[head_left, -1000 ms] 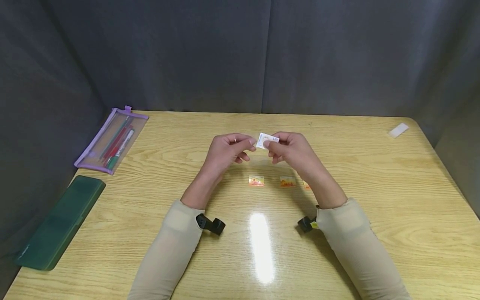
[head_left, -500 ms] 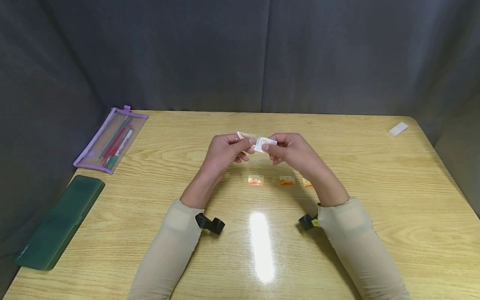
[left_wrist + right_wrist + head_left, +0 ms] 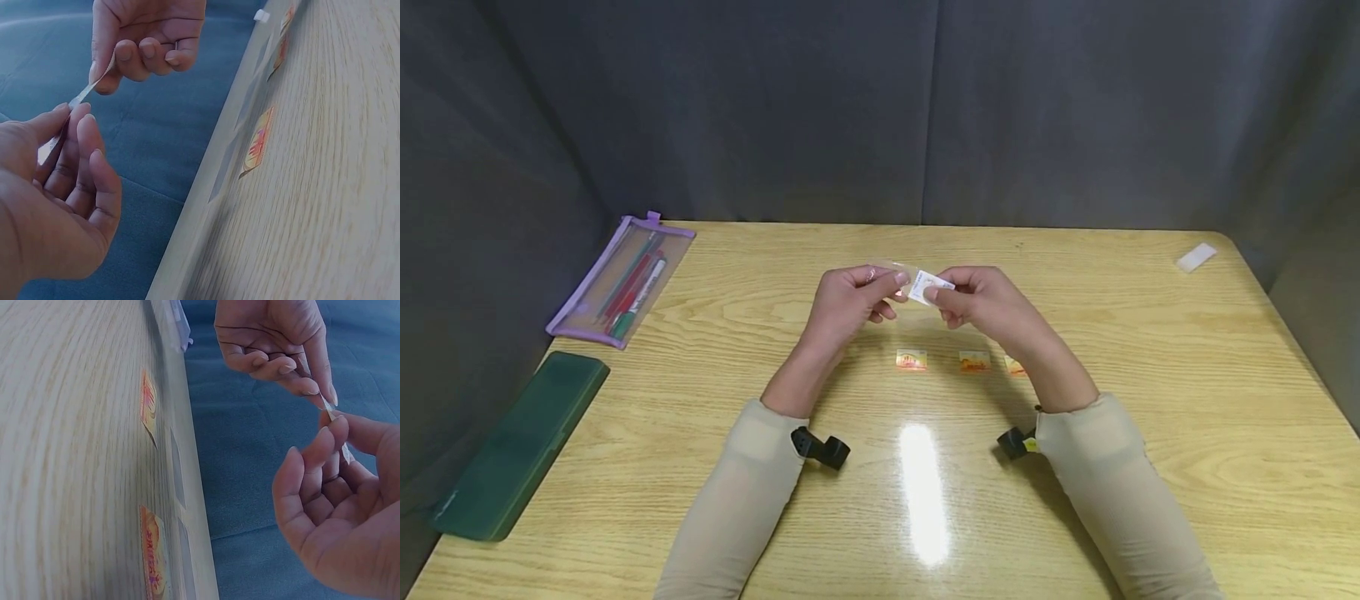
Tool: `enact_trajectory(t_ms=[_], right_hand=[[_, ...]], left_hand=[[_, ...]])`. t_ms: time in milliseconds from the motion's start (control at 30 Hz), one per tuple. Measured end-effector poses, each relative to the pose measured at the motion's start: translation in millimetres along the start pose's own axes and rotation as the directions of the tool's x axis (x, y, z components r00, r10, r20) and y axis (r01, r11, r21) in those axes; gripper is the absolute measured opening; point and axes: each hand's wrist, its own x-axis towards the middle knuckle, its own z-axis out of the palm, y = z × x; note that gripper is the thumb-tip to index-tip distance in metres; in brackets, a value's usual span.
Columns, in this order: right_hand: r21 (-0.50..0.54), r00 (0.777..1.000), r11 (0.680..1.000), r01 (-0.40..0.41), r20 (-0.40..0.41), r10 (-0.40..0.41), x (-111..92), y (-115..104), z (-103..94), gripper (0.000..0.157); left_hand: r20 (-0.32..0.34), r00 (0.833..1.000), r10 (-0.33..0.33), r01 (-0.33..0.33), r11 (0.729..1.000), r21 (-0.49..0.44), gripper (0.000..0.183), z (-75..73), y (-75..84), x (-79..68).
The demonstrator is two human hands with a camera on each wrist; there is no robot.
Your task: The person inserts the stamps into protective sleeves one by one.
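The table [image 3: 1150,400] spreads wide to both side edges. Above it, the left hand [image 3: 848,298] pinches clear film [image 3: 906,267], the right hand [image 3: 981,298] a tilted, white printed card [image 3: 921,285].

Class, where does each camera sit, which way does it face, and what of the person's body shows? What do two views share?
Head: worn on the head, facing forward and down at the table and small white piece; left hand, right hand and sleeves show.
Left wrist: on that wrist, facing past the near left hand to the curtain; right hand beyond.
Right wrist: on that wrist, facing past the near right hand to the curtain; left hand beyond.
Both wrist views share the orange-yellow cards.
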Motion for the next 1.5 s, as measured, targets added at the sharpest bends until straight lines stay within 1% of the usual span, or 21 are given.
enact_trajectory(t_ms=[200, 467, 633, 733, 967, 1200, 1500], right_hand=[[-0.015, 1.0, 1.0, -0.007, 0.01, 0.007, 0.0, 0.3, -0.6, 0.026], [-0.027, 1.0, 1.0, 0.01, -0.009, -0.01, 0.0, 0.4, 0.0, 0.022], [0.0, 0.999, 1.0, 0.004, -0.036, -0.004, 0.0, -0.4, 1.0, 0.024], [0.024, 0.999, 1.0, 0.014, -0.051, -0.013, -0.3, -1.3, 1.9, 0.027], [0.024, 0.998, 0.999, 0.022, -0.06, -0.021, 0.3, -0.6, 1.8, 0.028], [0.011, 0.998, 1.0, 0.01, -0.059, -0.009, -0.3, -0.9, 0.6, 0.028], [-0.008, 0.999, 1.0, 0.011, -0.048, -0.011, -1.3, -2.6, 0.2, 0.027]], left_hand=[[0.01, 1.0, -0.003, 0.003, 1.0, -0.004, 0.024, 0.2, 0.3, 0.2], [0.011, 1.0, 0.015, -0.015, 1.0, -0.002, 0.025, -1.2, -1.9, -0.2], [0.012, 1.0, -0.007, 0.007, 1.0, -0.001, 0.024, 0.6, -1.2, -0.2], [0.012, 1.0, -0.007, 0.007, 1.0, 0.004, 0.024, 1.9, -0.5, -0.4], [-0.011, 1.0, 0.006, -0.006, 1.0, 0.02, 0.025, 3.3, -1.5, -1.1], [-0.037, 0.999, 0.017, -0.016, 0.999, 0.037, 0.027, 4.1, -1.8, -2.0], [-0.01, 1.0, 0.019, -0.019, 0.999, 0.048, 0.028, 2.4, -2.1, -1.8]])
